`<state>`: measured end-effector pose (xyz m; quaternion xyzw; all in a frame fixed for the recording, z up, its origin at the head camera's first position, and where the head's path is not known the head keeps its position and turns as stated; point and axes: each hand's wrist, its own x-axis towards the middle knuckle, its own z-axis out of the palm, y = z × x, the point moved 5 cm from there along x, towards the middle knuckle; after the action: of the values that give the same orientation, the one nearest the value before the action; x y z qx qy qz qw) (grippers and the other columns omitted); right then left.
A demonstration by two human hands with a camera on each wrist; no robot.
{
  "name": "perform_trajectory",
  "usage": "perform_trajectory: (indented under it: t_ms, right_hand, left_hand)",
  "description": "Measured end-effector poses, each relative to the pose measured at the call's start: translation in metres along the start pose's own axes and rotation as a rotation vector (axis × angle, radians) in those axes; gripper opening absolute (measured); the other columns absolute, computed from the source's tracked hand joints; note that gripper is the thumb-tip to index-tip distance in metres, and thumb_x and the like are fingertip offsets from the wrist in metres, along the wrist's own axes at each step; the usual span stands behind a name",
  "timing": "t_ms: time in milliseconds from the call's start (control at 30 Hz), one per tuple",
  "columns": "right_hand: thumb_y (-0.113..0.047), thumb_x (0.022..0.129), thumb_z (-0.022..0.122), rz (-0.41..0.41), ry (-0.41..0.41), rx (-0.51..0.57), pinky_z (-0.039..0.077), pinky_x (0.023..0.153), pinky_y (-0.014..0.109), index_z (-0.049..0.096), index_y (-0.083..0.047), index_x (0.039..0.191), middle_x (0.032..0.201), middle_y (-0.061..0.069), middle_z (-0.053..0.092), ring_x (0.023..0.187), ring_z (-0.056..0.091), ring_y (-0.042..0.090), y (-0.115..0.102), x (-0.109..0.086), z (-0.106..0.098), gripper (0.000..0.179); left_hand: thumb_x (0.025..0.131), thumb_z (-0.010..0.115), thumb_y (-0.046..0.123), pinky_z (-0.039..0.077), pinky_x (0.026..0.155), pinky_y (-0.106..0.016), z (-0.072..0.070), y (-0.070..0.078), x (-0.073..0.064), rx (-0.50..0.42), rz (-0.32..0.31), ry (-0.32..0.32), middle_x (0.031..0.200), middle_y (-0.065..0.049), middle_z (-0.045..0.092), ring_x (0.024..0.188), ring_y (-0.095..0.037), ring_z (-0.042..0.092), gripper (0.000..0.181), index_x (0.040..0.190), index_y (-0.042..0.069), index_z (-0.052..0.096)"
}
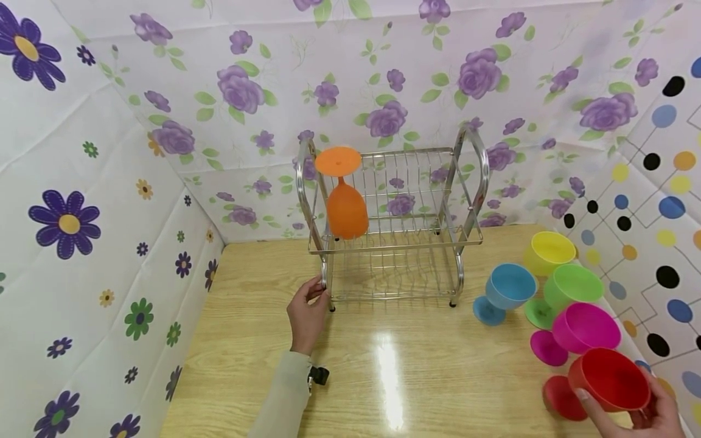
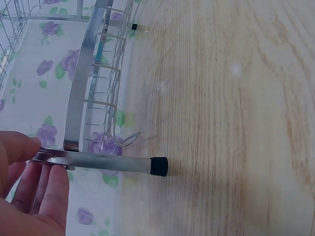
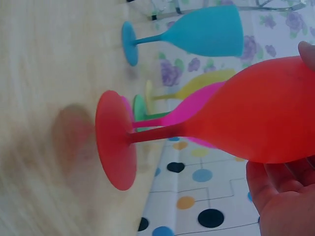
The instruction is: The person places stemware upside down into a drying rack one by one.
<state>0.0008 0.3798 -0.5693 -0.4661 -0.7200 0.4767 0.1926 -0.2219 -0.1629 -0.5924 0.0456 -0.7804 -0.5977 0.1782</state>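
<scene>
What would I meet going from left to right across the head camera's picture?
Left hand, orange goblet, blue goblet, yellow goblet, red goblet, right hand. Left out because they overlap others: metal rack, green goblet, pink goblet.

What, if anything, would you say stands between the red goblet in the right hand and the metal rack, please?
In the head view, the pink goblet and blue goblet stand on or near the straight line from the red goblet to the metal rack; lifting over them would probably avoid both.
</scene>
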Motion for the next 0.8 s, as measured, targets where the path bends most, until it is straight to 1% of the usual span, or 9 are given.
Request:
perform_trajectory:
  t_ms: [100, 200, 267, 300, 433, 500, 533, 667, 800]
  right_hand:
    - [-0.041, 0.092, 0.082, -0.011, -0.015, -0.034, 0.04, 0.126, 0.033, 0.032, -0.039, 0.164, 0.168, -0.006, 0.041, 0.144, 0.042, 0.021, -0.008, -0.005, 0.0, 0.088]
    - [-0.044, 0.088, 0.086, -0.03, -0.037, -0.092, 0.041, 0.125, 0.035, 0.031, -0.041, 0.164, 0.169, -0.005, 0.041, 0.142, 0.042, 0.026, -0.019, -0.01, 0.002, 0.095]
    - [-0.044, 0.084, 0.09, -0.064, -0.048, -0.132, 0.043, 0.123, 0.032, 0.032, -0.041, 0.164, 0.168, -0.005, 0.043, 0.14, 0.044, 0.025, -0.028, -0.013, 0.004, 0.099]
    - [-0.041, 0.083, 0.091, -0.086, -0.054, -0.141, 0.043, 0.121, 0.026, 0.034, -0.041, 0.163, 0.167, -0.004, 0.045, 0.138, 0.046, 0.023, -0.032, -0.015, 0.005, 0.099]
    - [-0.027, 0.08, 0.096, -0.242, -0.083, -0.146, 0.042, 0.1, 0.003, 0.042, -0.037, 0.159, 0.16, -0.004, 0.053, 0.127, 0.05, 0.012, -0.052, -0.022, 0.01, 0.096]
    - [-0.019, 0.077, 0.097, -0.33, -0.116, -0.138, 0.04, 0.089, -0.004, 0.045, -0.036, 0.158, 0.157, -0.004, 0.056, 0.123, 0.05, 0.006, -0.063, -0.026, 0.014, 0.097]
    - [-0.016, 0.076, 0.098, -0.377, -0.135, -0.135, 0.04, 0.087, -0.005, 0.046, -0.036, 0.157, 0.156, -0.004, 0.057, 0.122, 0.05, 0.004, -0.068, -0.028, 0.016, 0.098]
    - [-0.006, 0.071, 0.099, -0.537, -0.221, -0.121, 0.039, 0.084, -0.007, 0.05, -0.032, 0.156, 0.149, -0.006, 0.06, 0.12, 0.05, -0.003, -0.088, -0.033, 0.026, 0.103]
    - [-0.002, 0.06, 0.103, -0.748, -0.3, -0.081, 0.042, 0.088, -0.006, 0.055, -0.024, 0.154, 0.14, -0.01, 0.064, 0.117, 0.053, -0.006, -0.112, -0.036, 0.036, 0.108]
  left_hand:
    - [0.096, 0.077, 0.003, 0.064, 0.085, -0.021, 0.0, -0.001, 0.0, -0.006, -0.005, -0.004, 0.112, -0.011, 0.076, 0.105, -0.026, 0.074, 0.038, 0.131, 0.015, 0.074]
    - [0.096, 0.077, 0.004, 0.064, 0.086, -0.022, 0.0, -0.002, 0.0, -0.023, -0.018, -0.007, 0.112, -0.01, 0.076, 0.105, -0.026, 0.074, 0.036, 0.13, 0.016, 0.075]
    - [0.096, 0.077, 0.004, 0.064, 0.086, -0.022, -0.001, -0.003, -0.001, -0.036, -0.021, -0.011, 0.112, -0.009, 0.076, 0.106, -0.025, 0.074, 0.036, 0.129, 0.017, 0.075]
    - [0.096, 0.078, 0.005, 0.064, 0.086, -0.022, -0.001, -0.003, -0.001, -0.04, -0.022, -0.014, 0.112, -0.008, 0.076, 0.106, -0.025, 0.074, 0.036, 0.129, 0.018, 0.075]
    - [0.096, 0.078, 0.005, 0.064, 0.086, -0.022, -0.002, -0.005, -0.001, -0.046, -0.018, -0.021, 0.112, -0.007, 0.076, 0.106, -0.025, 0.074, 0.035, 0.128, 0.019, 0.076]
    - [0.096, 0.078, 0.006, 0.065, 0.085, -0.022, -0.003, -0.005, -0.001, -0.042, -0.013, -0.024, 0.112, -0.006, 0.076, 0.106, -0.025, 0.074, 0.034, 0.127, 0.02, 0.077]
    - [0.096, 0.078, 0.007, 0.065, 0.086, -0.022, -0.004, -0.005, -0.001, -0.041, -0.009, -0.024, 0.112, -0.006, 0.076, 0.107, -0.025, 0.074, 0.034, 0.127, 0.02, 0.077]
    - [0.097, 0.078, 0.008, 0.064, 0.087, -0.023, -0.006, -0.003, -0.002, -0.034, -0.001, -0.03, 0.113, -0.005, 0.075, 0.108, -0.024, 0.074, 0.033, 0.126, 0.022, 0.077]
    - [0.097, 0.078, 0.008, 0.065, 0.087, -0.024, -0.007, -0.001, -0.004, -0.042, 0.002, -0.04, 0.114, -0.005, 0.074, 0.11, -0.025, 0.073, 0.033, 0.126, 0.023, 0.078]
